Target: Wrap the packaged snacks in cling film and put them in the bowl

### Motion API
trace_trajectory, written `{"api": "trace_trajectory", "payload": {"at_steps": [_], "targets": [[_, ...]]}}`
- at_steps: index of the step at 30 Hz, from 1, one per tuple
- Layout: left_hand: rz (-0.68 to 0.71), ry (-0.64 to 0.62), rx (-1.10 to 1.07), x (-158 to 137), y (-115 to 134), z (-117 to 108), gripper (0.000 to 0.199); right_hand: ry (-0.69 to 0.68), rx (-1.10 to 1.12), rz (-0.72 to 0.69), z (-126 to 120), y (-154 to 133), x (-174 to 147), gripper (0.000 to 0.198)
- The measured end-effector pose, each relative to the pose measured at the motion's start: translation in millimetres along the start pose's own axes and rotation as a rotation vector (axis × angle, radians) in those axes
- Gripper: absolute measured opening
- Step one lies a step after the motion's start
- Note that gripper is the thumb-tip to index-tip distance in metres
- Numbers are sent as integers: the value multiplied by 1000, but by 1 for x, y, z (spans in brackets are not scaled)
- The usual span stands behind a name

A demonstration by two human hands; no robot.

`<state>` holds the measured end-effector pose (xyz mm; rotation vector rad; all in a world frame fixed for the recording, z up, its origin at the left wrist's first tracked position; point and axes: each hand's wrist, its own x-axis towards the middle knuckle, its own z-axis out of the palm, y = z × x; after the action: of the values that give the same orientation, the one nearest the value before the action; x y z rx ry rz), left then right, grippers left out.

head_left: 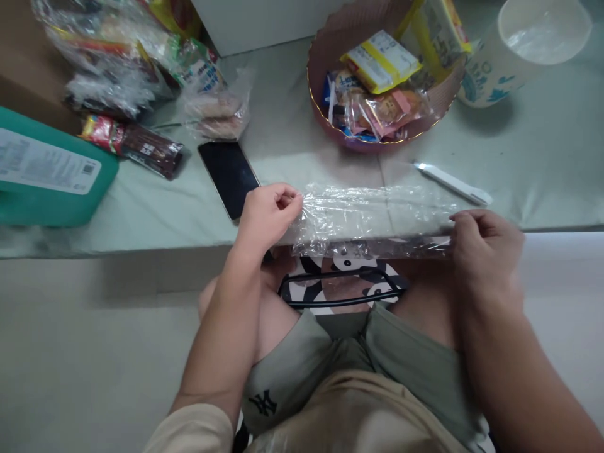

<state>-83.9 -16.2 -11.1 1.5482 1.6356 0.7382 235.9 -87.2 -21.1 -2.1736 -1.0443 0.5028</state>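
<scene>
A clear plastic sheet or bag (372,211), crinkled and see-through, stretches between my two hands over the table's front edge. My left hand (271,214) pinches its left end between thumb and fingers. At the other end, my right hand (486,242) has its fingers closed on the plastic. Close behind my left hand lies a black-screened phone (229,176). A white utility knife (453,182) rests on the table just beyond my right hand, its tip pointing back and left.
A pink gold-rimmed bowl (316,113) holds wrapped snacks. Right of it stands a pale plastic cup (500,69). At left are a green jug (56,170), a dark wrapped snack (146,148) and several plastic packages (141,56). Below the edge, a black-framed panda-print item (344,286) sits between my legs.
</scene>
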Motion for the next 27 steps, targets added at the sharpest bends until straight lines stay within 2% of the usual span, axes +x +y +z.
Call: {"api": "trace_trajectory", "payload": {"at_steps": [3, 7, 10, 16, 20, 24, 27], "targets": [[80, 19, 62, 2, -2, 2, 11, -10, -14, 83, -2, -14, -3, 20], [173, 61, 90, 4, 1, 6, 6, -32, -61, 94, -5, -25, -7, 17], [213, 47, 104, 5, 4, 11, 6, -32, -68, 103, -6, -26, -8, 16], [218, 26, 226, 11, 5, 19, 12, 0, -33, 55, -1, -12, 0, 21], [153, 38, 150, 14, 8, 19, 8, 97, 5, 34, 5, -6, 6, 37], [27, 68, -87, 14, 13, 19, 7, 209, -48, -111, 6, 3, 6, 51], [20, 21, -265, 15, 15, 19, 12, 241, -75, -346, 4, 5, 2, 46]]}}
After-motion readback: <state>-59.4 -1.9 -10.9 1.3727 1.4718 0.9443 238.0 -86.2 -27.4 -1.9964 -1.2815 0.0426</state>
